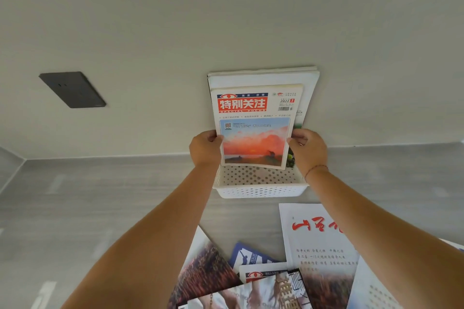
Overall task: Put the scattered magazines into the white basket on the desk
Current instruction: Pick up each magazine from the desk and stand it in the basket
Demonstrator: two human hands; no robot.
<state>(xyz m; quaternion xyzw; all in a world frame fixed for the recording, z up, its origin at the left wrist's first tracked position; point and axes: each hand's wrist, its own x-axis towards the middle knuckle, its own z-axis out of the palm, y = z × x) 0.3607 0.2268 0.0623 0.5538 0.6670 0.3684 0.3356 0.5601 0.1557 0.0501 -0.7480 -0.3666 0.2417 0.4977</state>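
Note:
A white perforated basket [259, 189] stands on the grey desk against the wall. Several magazines lean upright in it. The front one is a magazine [253, 123] with a red title block and an orange sunset picture. My left hand [204, 149] grips its left edge and my right hand [307, 149] grips its right edge, holding it upright over the basket's opening. Behind it stand larger white magazines [263, 76]. More scattered magazines lie on the desk near me: a white one with red calligraphy [313, 241], a dark reddish one [203, 271] and a blue one [247, 256].
A dark wall socket plate [72, 90] sits on the wall to the left. The grey desk [100, 195] stretches left of my arms. The wall rises directly behind the basket.

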